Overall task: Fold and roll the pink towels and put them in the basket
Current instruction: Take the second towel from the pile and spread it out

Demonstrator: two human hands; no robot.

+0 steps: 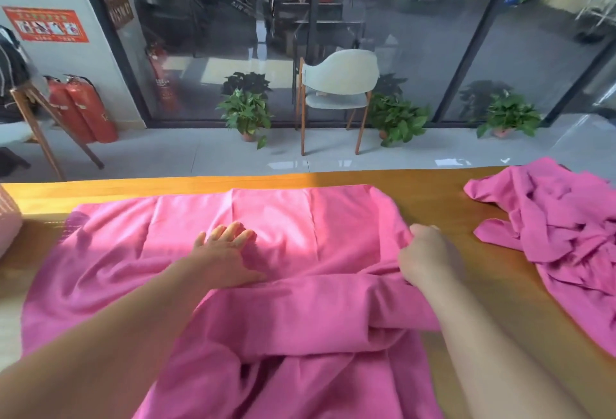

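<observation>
My right hand (428, 256) has its grip pinched on the right edge of the pink towel (206, 248), fingers curled into a bunched fold of cloth. My left hand (226, 256) makes no grip: it lies flat on the towel with fingers straight and slightly spread, pressing the cloth down to the left of the pinch.

The towel is spread wide on the table (466, 285) in front of me. Beyond my hands it lies smooth, with faint straight crease lines running away from me and a bright patch of sun between the two hands. From the pinch a thick rolled ridge of cloth runs leftward, under my left palm. Nearer to me than that, the towel is rumpled and hangs over the table's near edge.

Well to the right of my grip sits a crumpled pile of pink towels (563, 238). Far to the left, a pale pink basket (8, 218) shows at the edge of the table.
</observation>
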